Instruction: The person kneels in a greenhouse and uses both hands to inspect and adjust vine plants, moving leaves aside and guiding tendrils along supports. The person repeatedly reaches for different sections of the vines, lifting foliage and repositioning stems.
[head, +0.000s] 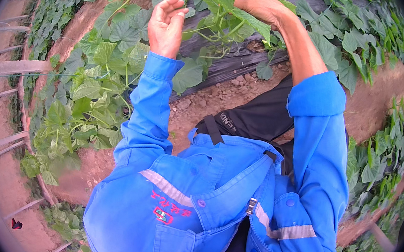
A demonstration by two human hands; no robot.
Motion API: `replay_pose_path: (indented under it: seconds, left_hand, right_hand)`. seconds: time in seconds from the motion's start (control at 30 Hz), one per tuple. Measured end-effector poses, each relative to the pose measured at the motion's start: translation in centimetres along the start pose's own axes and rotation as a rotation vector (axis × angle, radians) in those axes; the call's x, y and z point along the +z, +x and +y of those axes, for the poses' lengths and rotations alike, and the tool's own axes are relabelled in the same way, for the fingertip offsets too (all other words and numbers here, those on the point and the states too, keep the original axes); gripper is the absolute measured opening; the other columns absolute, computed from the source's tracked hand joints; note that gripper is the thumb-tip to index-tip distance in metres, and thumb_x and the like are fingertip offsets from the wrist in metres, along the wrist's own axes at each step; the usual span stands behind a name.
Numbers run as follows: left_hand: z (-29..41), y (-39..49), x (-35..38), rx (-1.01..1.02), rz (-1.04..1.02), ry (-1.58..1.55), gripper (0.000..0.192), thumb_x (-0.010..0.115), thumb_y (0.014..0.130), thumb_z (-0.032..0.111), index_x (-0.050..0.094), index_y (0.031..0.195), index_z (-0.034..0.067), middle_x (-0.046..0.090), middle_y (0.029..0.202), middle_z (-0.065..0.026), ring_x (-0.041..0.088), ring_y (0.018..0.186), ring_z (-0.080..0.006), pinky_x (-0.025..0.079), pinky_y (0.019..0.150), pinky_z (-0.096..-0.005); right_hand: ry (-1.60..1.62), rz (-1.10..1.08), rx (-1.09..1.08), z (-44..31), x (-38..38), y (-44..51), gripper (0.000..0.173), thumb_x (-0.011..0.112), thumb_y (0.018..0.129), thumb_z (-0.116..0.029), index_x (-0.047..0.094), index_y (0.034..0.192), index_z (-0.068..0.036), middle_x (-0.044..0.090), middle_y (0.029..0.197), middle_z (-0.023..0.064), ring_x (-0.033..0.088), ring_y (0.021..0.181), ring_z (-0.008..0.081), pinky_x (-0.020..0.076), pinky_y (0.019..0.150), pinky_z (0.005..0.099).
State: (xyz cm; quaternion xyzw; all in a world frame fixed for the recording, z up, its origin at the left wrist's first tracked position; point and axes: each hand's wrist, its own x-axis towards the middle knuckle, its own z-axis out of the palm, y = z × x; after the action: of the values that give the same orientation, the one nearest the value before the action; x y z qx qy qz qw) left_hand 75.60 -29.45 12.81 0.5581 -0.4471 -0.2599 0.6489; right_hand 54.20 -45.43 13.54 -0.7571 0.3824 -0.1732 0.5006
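Note:
My left hand point(165, 28) is raised at the upper left of the view, palm towards me, its fingers slightly curled and nothing seen in it. Right of it stands a leafy vine plant point(221, 20) with lobed leaves, thin stems and curling tendrils. My right hand point(262, 6) reaches to the top of this plant from the right. Its fingertips are bent in behind the leaves, so what they touch or hold is hidden. Black plastic mulch film point(227, 67) lies wrinkled on the soil below the plant.
More vines point(93, 95) grow thickly at the left, with a green string point(69, 75) running among them. Other vine rows point(346, 38) stand at the right. Bare soil with clods point(193, 106) lies by my dark-trousered leg point(259, 114). A pale post point(14, 67) crosses the left edge.

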Motion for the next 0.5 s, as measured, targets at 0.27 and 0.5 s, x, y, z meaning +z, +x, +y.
replay_pose_path:
  seconds: [0.27,0.5]
  left_hand:
    - [-7.6,1.7,1.5,-0.147,-0.534,0.313,0.042,0.066,0.096,0.023,0.065,0.127,-0.005,0.075,0.104,-0.0129,0.071,0.089,-0.0171,0.056,0.080,-0.0331]
    - [-6.7,1.0,2.3,-0.377,-0.548,0.212,0.034,0.064,0.099,0.023,0.070,0.118,-0.005,0.073,0.096,-0.0069,0.064,0.074,-0.0101,0.052,0.058,-0.0265]
  right_hand:
    - [0.021,-0.085,0.035,0.9,-1.7,0.5,0.030,0.066,0.095,-0.029,0.076,0.117,-0.012,0.073,0.106,-0.0010,0.061,0.096,0.0080,0.0458,0.091,0.0275]
    - [0.105,-0.033,0.058,0.1,-2.2,-1.8,0.025,0.070,0.099,-0.025,0.075,0.117,-0.009,0.063,0.079,-0.0069,0.044,0.063,0.0041,0.0361,0.056,0.0242]
